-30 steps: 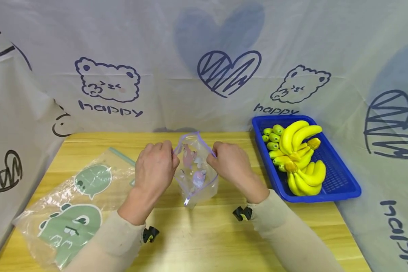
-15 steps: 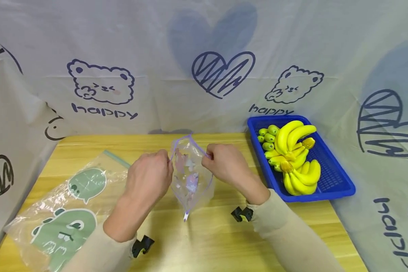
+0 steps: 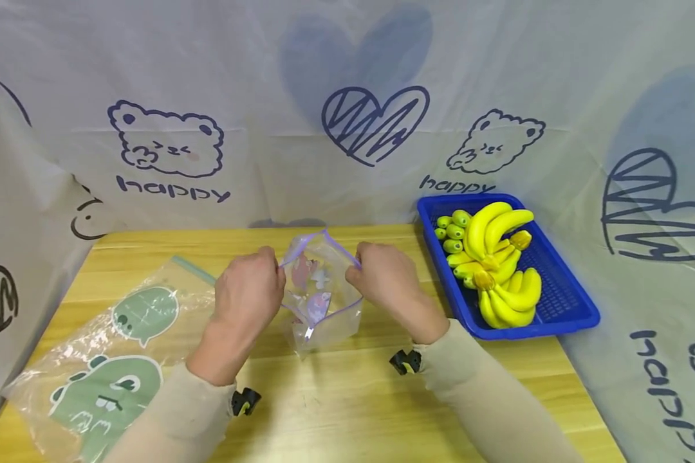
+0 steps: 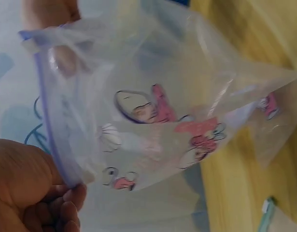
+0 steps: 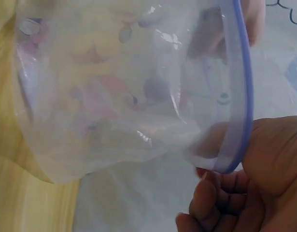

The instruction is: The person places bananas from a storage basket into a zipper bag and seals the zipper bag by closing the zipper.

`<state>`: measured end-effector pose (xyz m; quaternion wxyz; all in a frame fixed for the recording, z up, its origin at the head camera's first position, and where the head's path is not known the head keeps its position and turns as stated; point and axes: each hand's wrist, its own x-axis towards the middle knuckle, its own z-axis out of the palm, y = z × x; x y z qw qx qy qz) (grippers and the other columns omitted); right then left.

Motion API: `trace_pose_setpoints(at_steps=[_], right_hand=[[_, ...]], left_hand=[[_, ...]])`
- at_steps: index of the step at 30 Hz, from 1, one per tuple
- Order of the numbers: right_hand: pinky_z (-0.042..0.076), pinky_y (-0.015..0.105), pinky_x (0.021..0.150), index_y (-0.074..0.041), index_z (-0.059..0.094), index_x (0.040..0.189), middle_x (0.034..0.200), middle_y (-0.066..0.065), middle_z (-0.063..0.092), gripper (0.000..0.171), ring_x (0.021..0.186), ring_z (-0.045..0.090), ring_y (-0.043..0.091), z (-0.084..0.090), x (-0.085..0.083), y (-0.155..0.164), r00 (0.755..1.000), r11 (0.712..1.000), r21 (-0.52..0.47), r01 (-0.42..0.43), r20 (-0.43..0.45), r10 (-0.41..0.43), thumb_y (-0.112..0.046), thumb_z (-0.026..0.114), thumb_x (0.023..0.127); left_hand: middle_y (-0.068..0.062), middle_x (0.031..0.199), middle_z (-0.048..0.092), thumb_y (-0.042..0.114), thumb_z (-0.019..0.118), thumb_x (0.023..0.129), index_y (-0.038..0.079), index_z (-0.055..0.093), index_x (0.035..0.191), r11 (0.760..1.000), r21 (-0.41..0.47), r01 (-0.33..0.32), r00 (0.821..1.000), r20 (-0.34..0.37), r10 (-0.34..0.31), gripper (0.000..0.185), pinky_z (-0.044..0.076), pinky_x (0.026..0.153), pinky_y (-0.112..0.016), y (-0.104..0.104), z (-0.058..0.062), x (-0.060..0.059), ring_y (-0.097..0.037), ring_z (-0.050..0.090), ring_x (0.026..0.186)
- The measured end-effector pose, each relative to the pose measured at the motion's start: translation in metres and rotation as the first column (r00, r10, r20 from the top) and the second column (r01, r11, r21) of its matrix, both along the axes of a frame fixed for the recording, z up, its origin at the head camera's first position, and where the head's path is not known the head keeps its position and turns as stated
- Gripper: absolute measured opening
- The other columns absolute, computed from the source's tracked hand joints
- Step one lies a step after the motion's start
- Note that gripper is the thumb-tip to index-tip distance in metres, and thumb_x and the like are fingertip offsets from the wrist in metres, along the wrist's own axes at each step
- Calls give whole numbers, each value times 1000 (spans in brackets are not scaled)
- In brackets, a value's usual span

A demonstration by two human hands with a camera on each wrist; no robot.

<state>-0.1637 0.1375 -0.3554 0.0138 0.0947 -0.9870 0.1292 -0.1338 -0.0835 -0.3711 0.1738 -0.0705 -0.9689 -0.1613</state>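
Between both hands hangs a small clear zip bag (image 3: 338, 325) with a purple zip edge and pink and purple cartoon prints; its mouth gapes open. My left hand (image 3: 248, 289) pinches the left side of the rim, thumb against curled fingers. The opposite side is pinched by my right hand (image 3: 389, 280). In the left wrist view the zip bag (image 4: 153, 140) shows its printed side. The right wrist view has the zip bag (image 5: 124, 106) pulled wide, its purple edge between thumb and fingers of the right hand (image 5: 245, 183).
A larger clear zip bag (image 3: 145, 315) with green dinosaur prints lies flat at the left of the wooden table (image 3: 324, 411). At the right stands a blue basket (image 3: 567, 302) holding bunches of toy-like bananas (image 3: 512, 299). A printed cloth (image 3: 255, 96) hangs behind.
Both hands keep their hold on the rim. They draw slightly together, then spread apart, and the bag's mouth widens; its zip end rises. The head view shifts a little.
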Motion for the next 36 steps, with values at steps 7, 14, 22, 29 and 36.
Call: trace_pose_setpoints(at_steps=[7, 14, 22, 29, 36], right_hand=[[49, 43, 58, -13, 60, 82, 79, 2, 60, 16, 68, 58, 22, -7, 4, -3, 998, 1000, -24, -13, -57, 12, -23, 69, 91], [47, 40, 57, -14, 60, 79, 77, 1, 59, 16, 67, 56, 20, -6, 4, -2, 998, 998, -60, -32, -56, 29, -21, 69, 90], [41, 35, 55, -15, 58, 78, 74, 1, 58, 20, 65, 54, 20, -8, 5, 4, 1000, 991, -128, -23, -14, 21, -25, 67, 92], [43, 31, 61, -14, 65, 83, 74, -1, 60, 26, 64, 54, 17, -2, 14, 27, 997, 969, -241, -52, -74, 35, -35, 68, 99], [45, 36, 62, -13, 66, 85, 76, 2, 60, 29, 66, 54, 18, -3, 23, 70, 989, 975, -221, 2, -142, -34, -36, 67, 102]], left_hand=[[-15, 71, 58, 11, 70, 88, 1, 57, 75, 992, -103, 67, 967, -239, -90, 20, 43, 60, -46, 5, -17, -2, -38, 53, 69], [-13, 65, 55, 9, 69, 89, 2, 53, 73, 996, -54, 73, 976, -202, -83, 24, 45, 61, -45, 5, -13, 0, -36, 52, 64], [-10, 66, 57, 9, 66, 92, 4, 56, 74, 997, 15, 78, 989, -125, -75, 21, 45, 65, -45, 7, -8, 3, -35, 52, 67], [-10, 68, 60, 8, 64, 91, 5, 60, 76, 993, 92, 70, 995, -82, -63, 15, 46, 65, -45, 9, -2, 4, -35, 54, 67], [-11, 70, 62, 8, 62, 90, 5, 61, 78, 986, 154, 70, 996, -69, -60, 13, 48, 65, -46, 12, 0, 1, -38, 59, 69]])
